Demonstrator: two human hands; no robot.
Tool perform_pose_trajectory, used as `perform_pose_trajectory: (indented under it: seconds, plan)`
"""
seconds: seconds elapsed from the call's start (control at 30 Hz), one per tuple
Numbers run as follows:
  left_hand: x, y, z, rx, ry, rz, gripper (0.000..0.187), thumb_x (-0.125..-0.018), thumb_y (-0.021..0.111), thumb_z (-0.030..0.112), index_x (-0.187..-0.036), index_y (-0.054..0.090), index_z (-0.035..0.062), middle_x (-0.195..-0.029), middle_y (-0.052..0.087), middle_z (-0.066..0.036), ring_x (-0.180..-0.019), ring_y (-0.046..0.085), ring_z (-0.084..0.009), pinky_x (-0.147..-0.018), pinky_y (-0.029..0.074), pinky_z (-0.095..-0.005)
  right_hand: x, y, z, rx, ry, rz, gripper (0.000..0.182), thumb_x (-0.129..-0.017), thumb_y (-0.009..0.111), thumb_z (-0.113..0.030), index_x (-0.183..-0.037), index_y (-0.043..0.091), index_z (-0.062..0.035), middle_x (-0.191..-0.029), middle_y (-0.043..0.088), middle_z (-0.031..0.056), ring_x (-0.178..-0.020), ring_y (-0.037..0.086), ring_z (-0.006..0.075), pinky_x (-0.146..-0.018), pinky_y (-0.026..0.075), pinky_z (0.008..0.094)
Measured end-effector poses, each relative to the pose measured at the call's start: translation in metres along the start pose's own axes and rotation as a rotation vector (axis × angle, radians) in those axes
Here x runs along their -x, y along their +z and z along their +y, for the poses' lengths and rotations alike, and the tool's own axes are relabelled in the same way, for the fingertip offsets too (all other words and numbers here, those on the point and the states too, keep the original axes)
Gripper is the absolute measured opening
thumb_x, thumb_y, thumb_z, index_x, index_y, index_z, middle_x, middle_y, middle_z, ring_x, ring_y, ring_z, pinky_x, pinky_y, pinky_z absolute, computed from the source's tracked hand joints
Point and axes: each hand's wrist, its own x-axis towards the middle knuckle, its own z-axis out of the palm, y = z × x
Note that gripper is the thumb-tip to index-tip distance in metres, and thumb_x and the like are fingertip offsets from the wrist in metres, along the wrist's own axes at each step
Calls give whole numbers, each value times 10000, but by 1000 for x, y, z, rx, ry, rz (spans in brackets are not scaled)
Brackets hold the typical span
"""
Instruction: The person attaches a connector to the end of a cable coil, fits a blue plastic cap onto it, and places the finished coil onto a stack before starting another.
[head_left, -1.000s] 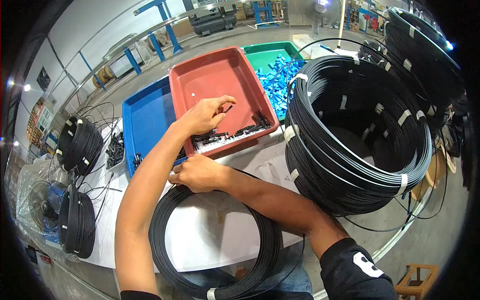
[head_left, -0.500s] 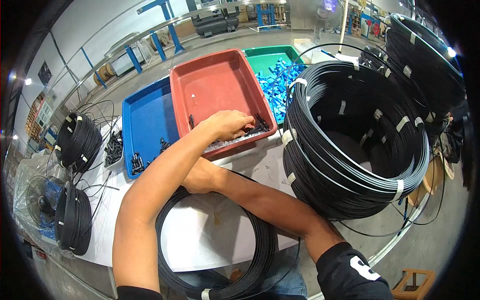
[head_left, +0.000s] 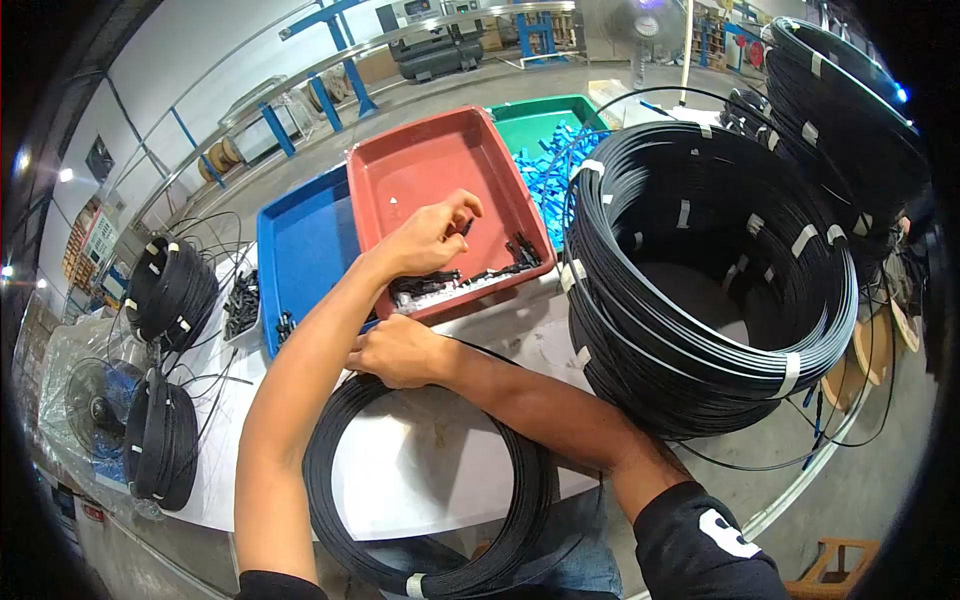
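Note:
My left hand point(head_left: 436, 236) is raised over the red tray point(head_left: 420, 150), its fingers curled around a small black part point(head_left: 467, 228). More black parts point(head_left: 520, 252) lie along the tray's near edge, beside clear plastic. Lower down, my right hand point(head_left: 400, 352) is closed on the upper edge of a black cable coil point(head_left: 330, 470), and its fingertips are partly hidden. White tape wraps the coil's near side. My right forearm crosses above the coil.
A blue tray point(head_left: 300, 240) and a green tray point(head_left: 510, 112) with blue pieces point(head_left: 550, 170) flank the red one. A large cable coil point(head_left: 640, 340) stands at right, with another stack behind it. Smaller coils point(head_left: 170, 290) sit at left, near a white container of black parts point(head_left: 242, 305).
My left hand has lifted from the black parts at the red tray's near edge and moved up and left, with a small black part now showing. My right hand has shifted slightly left.

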Motion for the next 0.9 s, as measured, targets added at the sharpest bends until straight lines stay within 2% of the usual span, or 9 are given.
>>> perform_pose_trajectory:
  seconds: [0.03,0.1,0.2,0.33,0.43,0.47,0.6,0.7,0.9]
  plan:
    - [10,-7,1,184,49,103,457,-844,487,-98,-1263,459,83,-977,512,-75,-833,685,-191,-694,540,-315,0,2,2,4,-12,4,303,-808,620,-94,-1106,675,-100,-1065,701,135,-972,697,326,-814,548,464]
    - [39,-23,10,236,-12,132,463,-895,494,-88,-1306,404,104,-1077,478,-82,-865,703,-221,-689,568,-296,-1,12,7,49,-91,138,245,-790,628,-82,-1031,669,-102,-885,695,102,-788,711,318,-658,549,467]
    - [87,-31,20,591,16,341,440,-924,583,-16,-1304,395,101,-1072,522,-95,-956,715,-318,-679,612,-299,0,9,6,48,-91,126,149,-807,620,-109,-954,642,-94,-847,663,95,-790,699,315,-654,539,462]
    - [149,-27,24,661,28,482,429,-911,560,-57,-1292,397,53,-1061,536,-123,-964,714,-327,-669,648,-313,0,12,9,29,-91,135,96,-829,629,-130,-917,610,-98,-833,643,71,-771,682,294,-624,534,443]
    - [185,-15,21,820,42,565,426,-922,585,-29,-1290,406,92,-1080,535,-124,-973,707,-320,-653,662,-333,1,3,5,23,-97,112,117,-834,610,-119,-937,648,-80,-857,674,87,-802,697,302,-636,534,448]
    - [196,-11,24,887,29,587,434,-923,609,-9,-1290,409,110,-1093,534,-123,-942,699,-262,-648,667,-329,0,10,6,16,-75,176,111,-851,618,-131,-940,656,-77,-865,678,85,-787,692,301,-621,525,440]
    - [218,5,9,869,46,684,445,-914,633,-1,-1288,420,113,-1091,537,-114,-886,673,-170,-630,667,-297,0,1,5,9,-76,94,149,-890,626,-148,-1024,637,-86,-853,664,83,-748,681,309,-604,510,434]
    - [226,11,3,860,5,701,453,-907,641,0,-1287,422,113,-1079,539,-105,-877,666,-158,-621,666,-292,-2,4,5,18,-83,96,167,-898,630,-159,-1049,622,-89,-850,660,91,-726,673,315,-596,506,439]
    - [230,17,-3,820,29,714,408,-884,660,32,-1200,413,106,-1039,531,-82,-892,701,-184,-597,665,-292,-2,0,1,8,-62,114,99,-922,622,-141,-903,610,-44,-797,607,102,-657,622,324,-569,491,426]
